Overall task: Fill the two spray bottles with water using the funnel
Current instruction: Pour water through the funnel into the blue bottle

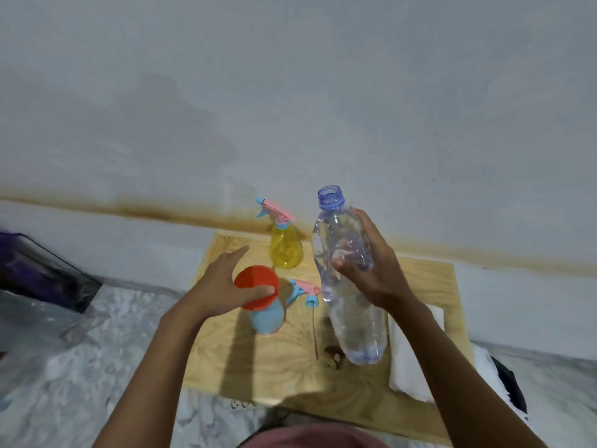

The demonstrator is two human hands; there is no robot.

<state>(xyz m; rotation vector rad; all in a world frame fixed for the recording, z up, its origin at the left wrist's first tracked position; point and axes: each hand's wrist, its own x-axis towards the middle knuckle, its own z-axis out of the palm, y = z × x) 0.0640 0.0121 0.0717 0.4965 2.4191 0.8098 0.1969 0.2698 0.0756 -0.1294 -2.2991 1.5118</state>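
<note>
The right hand (365,273) is wrapped around the upper body of the big clear water bottle (349,279), thumb in front, fingers round the far side, and the bottle is up off the surface (429,286), uncapped, mouth tipped slightly away. It looks mostly full, so that's a heavy, sloshing load in a thin, ribbed plastic wall that will dent under a hard squeeze and push water out of the open neck. A grip around the waist, as here, looks sensible; a second hand under the base would steady the pour, but that hand is busy.

Left of the water bottle, the left hand (226,286) sits on the red funnel (256,287), thumb pressed over its rim, fingers spread open beyond it. The funnel stands in the neck of the blue spray bottle (268,318), which is small, light and likely to tip if the funnel gets knocked, so pinning the rim makes sense.

Between the blue bottle and the water bottle lies a loose spray head (305,291), pink and blue, its dip tube trailing toward the near edge. Behind and left of the water bottle, by the wall, the yellow spray bottle (286,250) stands upright with its trigger head on. A white cloth (410,360) lies just right of the water bottle.
</note>
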